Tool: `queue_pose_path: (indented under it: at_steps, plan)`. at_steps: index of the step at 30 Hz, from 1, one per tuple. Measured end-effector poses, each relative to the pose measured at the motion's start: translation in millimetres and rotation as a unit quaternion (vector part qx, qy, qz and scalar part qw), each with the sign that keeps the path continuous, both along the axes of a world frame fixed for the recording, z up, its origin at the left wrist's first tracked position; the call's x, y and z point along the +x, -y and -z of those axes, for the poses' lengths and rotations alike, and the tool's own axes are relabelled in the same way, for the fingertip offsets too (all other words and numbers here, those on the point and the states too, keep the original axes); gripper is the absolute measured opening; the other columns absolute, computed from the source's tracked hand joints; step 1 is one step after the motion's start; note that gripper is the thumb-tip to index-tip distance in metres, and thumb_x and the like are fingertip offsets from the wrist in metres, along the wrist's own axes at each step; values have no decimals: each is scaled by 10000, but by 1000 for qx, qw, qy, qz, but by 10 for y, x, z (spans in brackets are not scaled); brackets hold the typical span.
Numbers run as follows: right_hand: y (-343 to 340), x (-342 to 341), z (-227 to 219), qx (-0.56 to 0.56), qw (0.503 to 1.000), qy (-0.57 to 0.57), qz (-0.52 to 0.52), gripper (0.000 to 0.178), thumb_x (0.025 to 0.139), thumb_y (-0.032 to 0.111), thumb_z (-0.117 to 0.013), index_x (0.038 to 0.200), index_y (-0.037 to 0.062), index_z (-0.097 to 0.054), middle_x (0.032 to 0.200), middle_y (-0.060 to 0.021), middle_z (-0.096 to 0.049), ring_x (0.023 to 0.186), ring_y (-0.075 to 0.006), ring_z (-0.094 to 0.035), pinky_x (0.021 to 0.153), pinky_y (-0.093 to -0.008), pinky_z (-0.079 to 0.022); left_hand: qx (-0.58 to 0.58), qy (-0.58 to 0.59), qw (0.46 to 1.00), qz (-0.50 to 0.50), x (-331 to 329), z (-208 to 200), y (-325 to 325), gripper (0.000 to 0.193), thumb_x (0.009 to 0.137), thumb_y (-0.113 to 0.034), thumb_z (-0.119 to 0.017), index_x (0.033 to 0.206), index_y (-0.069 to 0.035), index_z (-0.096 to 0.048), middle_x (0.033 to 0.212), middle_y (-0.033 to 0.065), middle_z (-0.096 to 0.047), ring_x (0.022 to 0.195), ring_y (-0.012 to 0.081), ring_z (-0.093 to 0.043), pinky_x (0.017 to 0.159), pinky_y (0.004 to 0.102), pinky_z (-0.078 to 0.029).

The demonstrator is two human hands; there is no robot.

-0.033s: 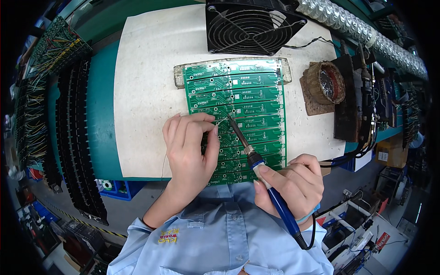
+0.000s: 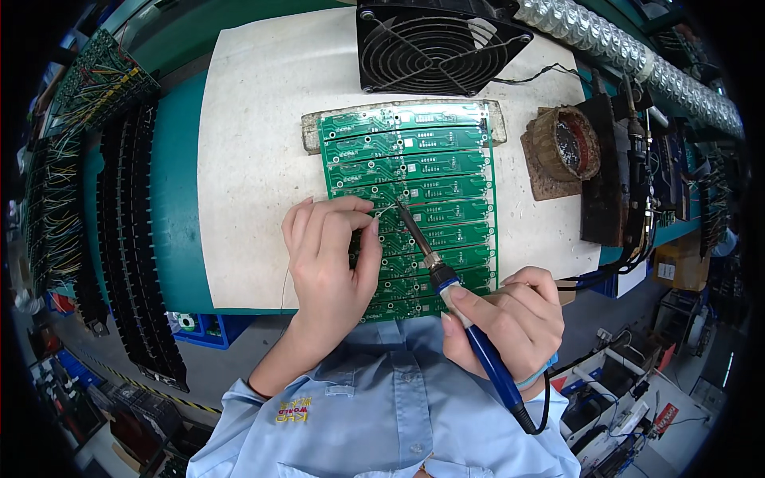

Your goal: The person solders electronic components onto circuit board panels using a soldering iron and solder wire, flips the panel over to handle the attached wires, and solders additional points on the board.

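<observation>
A green panel of printed circuit boards (image 2: 446,167), split into several long strips, lies in front of me. Its far end rests on a pale, worn bar (image 2: 312,135). My right hand (image 2: 514,323) is wrapped round the blue handle of a soldering iron (image 2: 483,350). The iron slants up and left, its tip at the middle of the panel. Over the panel's left side, my left hand (image 2: 331,251) pinches a thin solder wire (image 2: 386,210) between thumb and forefinger. The wire's end meets the board close to the iron's tip; whether they touch I cannot tell.
A black fan (image 2: 434,60) stands beyond the panel on white paper (image 2: 255,159). To the right are a round pot (image 2: 567,143) and a dark stand with tools (image 2: 606,175). Black slotted racks (image 2: 127,239) and wired boards (image 2: 103,76) sit at left. The iron's cord (image 2: 545,406) loops below my right hand.
</observation>
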State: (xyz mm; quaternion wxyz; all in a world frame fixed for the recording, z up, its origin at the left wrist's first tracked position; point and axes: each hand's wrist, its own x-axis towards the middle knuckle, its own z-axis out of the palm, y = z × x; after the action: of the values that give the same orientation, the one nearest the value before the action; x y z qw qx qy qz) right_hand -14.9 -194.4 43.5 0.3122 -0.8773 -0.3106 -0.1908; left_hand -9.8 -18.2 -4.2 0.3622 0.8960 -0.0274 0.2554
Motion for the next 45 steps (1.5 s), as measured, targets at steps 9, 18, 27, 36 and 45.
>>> queue_pose_path:
  at_steps: [9, 18, 27, 36, 45]
  plan:
    - [124, 14, -177, 63, 997, -38, 5, 207, 639, 76, -694, 844, 47, -686, 533, 18, -552, 477, -108, -456, 657, -248, -425, -15, 13, 1000, -3, -4, 0, -15, 169, 705, 62, -606, 829, -32, -538, 881, 69, -628, 764, 199, -532, 934, 400, -353]
    - [480, 230, 373, 119, 942, -18, 313, 209, 747, 64, -593, 946, 3, -600, 874, -121, -603, 582, -137, -491, 696, -291, -429, -22, 16, 1000, 1, -12, 16, 1, 168, 708, 58, -608, 831, -32, -537, 890, 75, -623, 772, 206, -531, 938, 407, -351]
    - [142, -107, 67, 140, 989, -32, 38, 197, 672, 108, -675, 862, 55, -668, 593, 23, -595, 463, -96, -459, 668, -251, -390, 17, 14, 1000, 4, -2, 16, 10, 182, 700, 59, -611, 848, -26, -547, 918, 79, -599, 788, 215, -513, 927, 411, -356]
    - [20, -63, 132, 88, 994, -31, 50, 131, 718, 159, -639, 788, 49, -651, 543, 13, -551, 439, -117, -385, 662, -273, -381, 7, -2, 1000, 7, 2, 20, 9, 184, 698, 58, -615, 850, -27, -556, 918, 73, -583, 789, 222, -504, 917, 408, -364]
    - [-3, -72, 139, 65, 997, -17, 49, 134, 721, 162, -639, 785, 44, -651, 531, 7, -553, 432, -117, -388, 659, -278, -381, 2, 1, 1000, 7, 10, 29, 8, 183, 697, 59, -618, 847, -26, -557, 920, 74, -580, 791, 224, -501, 902, 400, -374]
